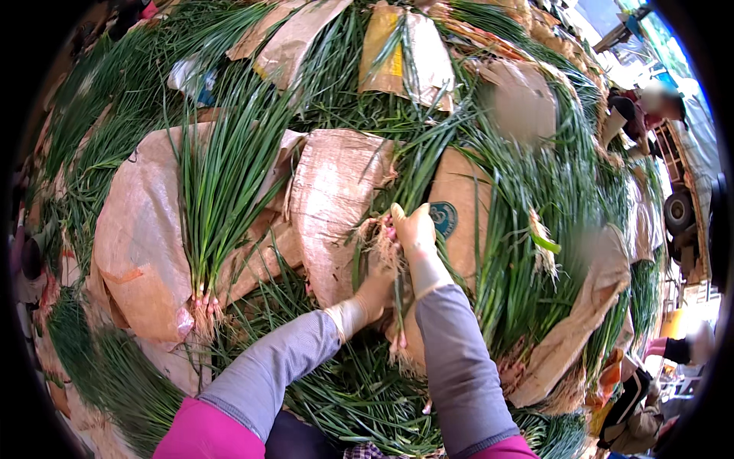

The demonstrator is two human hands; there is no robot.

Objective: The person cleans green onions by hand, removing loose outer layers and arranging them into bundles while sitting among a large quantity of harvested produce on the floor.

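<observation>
Near the middle, my right hand (417,233), in a pale glove, is closed around a bunch of spring onions (413,172) just above their pinkish bulbs. The green leaves point away from me, and the tangled pale roots (380,243) hang toward me. Just below the roots is my gloved left hand (371,294), its fingers mostly hidden and blurred. To the left, another bunch of spring onions (222,183) lies on a beige woven sack (141,222), roots toward me. A single white bulb end (398,342) shows under my wrists.
Heaped spring onions (508,252) surround me, with folded sacks (336,203) among them. Another sack (573,336) lies at the right. A person (650,115) bends at the far right near a vehicle wheel (677,212). Another person (642,413) is at the lower right.
</observation>
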